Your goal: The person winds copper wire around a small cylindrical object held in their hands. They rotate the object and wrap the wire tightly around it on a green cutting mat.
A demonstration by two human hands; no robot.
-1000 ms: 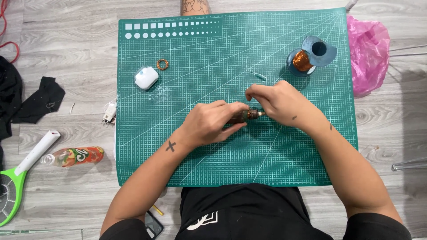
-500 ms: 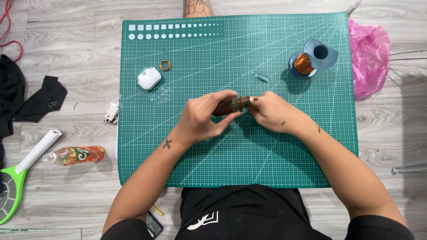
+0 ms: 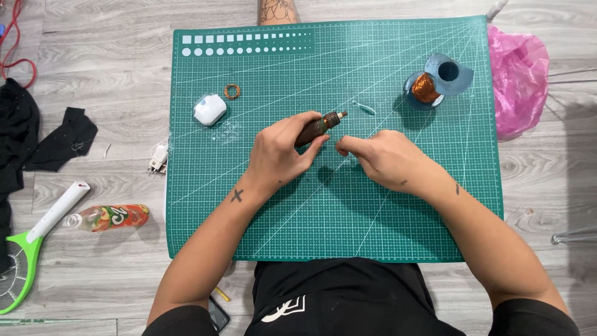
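**Both hands over the green mat, left hand gripping a small brown rod**

While we look straight down, the biggest thing before us is the green cutting mat (image 3: 261, 218), lying flat on the grey wooden floor (image 3: 106, 56). Our two forearms come up from the bottom edge and angle inward, so the hands meet near the middle of the mat.

Our left hand (image 3: 277, 155) is turned knuckles up, wrist slightly bent, with fingers and thumb closed around a small brown rod (image 3: 318, 126). That rod tilts up and to the right, and its pale metal tip pokes out past the fingertips. Our right hand (image 3: 382, 158) sits just beside it, palm down, thumb and forefinger pinched together close to the rod's lower end; whether they hold something fine, we cannot tell. The hands are near each other but not touching.

At the mat's right edge lies a pink plastic bag (image 3: 519, 81). On the floor to the left we see a green and white racket (image 3: 31, 249) and a small plastic bottle (image 3: 112, 218). On the mat itself stand a spool of copper wire (image 3: 429, 87), a white case (image 3: 209, 110) and, beside it, a small copper ring (image 3: 232, 91).
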